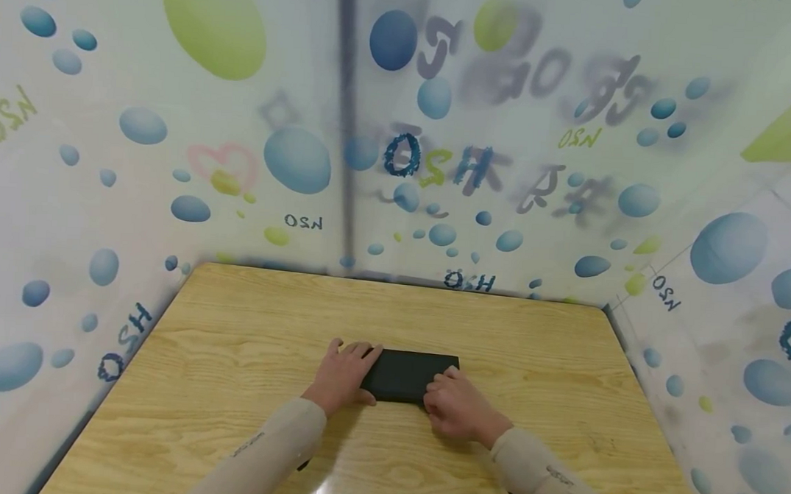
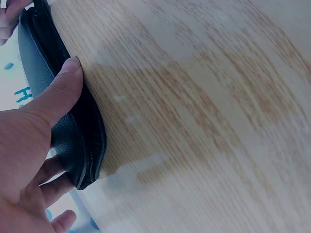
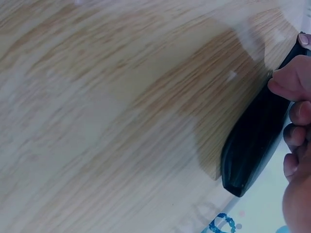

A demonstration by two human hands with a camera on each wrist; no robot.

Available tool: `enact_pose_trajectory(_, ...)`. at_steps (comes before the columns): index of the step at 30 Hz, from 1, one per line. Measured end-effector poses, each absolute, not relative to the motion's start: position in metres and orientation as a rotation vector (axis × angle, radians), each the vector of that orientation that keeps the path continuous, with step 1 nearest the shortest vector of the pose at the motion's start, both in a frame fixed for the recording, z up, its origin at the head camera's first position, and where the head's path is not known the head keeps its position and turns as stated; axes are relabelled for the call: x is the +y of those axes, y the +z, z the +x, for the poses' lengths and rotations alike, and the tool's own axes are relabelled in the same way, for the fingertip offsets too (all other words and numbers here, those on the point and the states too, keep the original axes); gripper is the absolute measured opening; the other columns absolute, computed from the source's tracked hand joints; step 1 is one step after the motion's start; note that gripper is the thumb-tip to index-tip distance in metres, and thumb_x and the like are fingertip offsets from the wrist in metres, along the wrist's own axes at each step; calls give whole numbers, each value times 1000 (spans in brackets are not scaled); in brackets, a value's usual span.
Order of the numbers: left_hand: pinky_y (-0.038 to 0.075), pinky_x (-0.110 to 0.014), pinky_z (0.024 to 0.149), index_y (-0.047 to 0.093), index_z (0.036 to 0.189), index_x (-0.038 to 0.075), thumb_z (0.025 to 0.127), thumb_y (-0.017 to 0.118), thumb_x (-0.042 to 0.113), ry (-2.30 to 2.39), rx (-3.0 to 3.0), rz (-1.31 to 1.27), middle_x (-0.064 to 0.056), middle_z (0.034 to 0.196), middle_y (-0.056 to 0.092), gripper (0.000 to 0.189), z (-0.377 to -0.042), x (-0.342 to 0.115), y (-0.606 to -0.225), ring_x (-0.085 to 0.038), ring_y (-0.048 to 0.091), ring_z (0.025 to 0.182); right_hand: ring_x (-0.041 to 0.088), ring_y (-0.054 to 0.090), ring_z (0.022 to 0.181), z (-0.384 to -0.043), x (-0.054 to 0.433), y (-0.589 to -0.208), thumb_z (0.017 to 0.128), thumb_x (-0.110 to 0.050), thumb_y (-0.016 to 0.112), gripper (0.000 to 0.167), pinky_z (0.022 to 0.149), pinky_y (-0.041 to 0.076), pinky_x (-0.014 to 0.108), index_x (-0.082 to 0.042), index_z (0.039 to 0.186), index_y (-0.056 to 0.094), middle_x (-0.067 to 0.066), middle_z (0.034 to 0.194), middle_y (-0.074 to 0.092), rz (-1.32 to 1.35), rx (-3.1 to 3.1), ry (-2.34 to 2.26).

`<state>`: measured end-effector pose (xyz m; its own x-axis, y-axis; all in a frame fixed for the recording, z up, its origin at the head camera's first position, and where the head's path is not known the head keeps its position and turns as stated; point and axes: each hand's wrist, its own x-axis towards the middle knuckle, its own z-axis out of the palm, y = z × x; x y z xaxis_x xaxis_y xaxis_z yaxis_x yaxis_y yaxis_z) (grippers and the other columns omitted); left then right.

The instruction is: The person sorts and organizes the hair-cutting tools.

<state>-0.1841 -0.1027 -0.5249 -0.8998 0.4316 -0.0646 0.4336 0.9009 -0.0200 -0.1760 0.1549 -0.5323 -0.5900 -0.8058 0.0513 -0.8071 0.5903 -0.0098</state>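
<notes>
A flat black zip pouch (image 1: 406, 373) lies on the wooden table (image 1: 233, 328), near its middle. My left hand (image 1: 345, 374) holds the pouch's left end, thumb on the near edge and fingers over the top. My right hand (image 1: 458, 408) grips the near right corner with curled fingers. In the left wrist view, the thumb presses one face of the pouch (image 2: 85, 145) and the fingers of the left hand (image 2: 43, 121) lie under the other. In the right wrist view, the right hand (image 3: 295, 121) pinches the pouch (image 3: 252, 141) by its edge, thumb on one side and fingers on the other.
Curtain walls (image 1: 538, 172) printed with blue and green bubbles close the table in at the back, left and right. Bare wood (image 1: 563, 357) surrounds the pouch on all sides. Beige sleeves (image 1: 260, 455) cover both forearms.
</notes>
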Motion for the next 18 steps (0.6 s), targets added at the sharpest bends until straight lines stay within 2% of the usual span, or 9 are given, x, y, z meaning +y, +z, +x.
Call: enact_pose_trajectory(18,35,-52,109,38,150,23,70,71,69,-120,3017,666,-2,144,51,98,-184,-103,-530,-20,50,131,7,35,64,-178,125,-534,86,-23,66,29,75,29,27,-23,62,51,-13,61,37,1421,-2842,32)
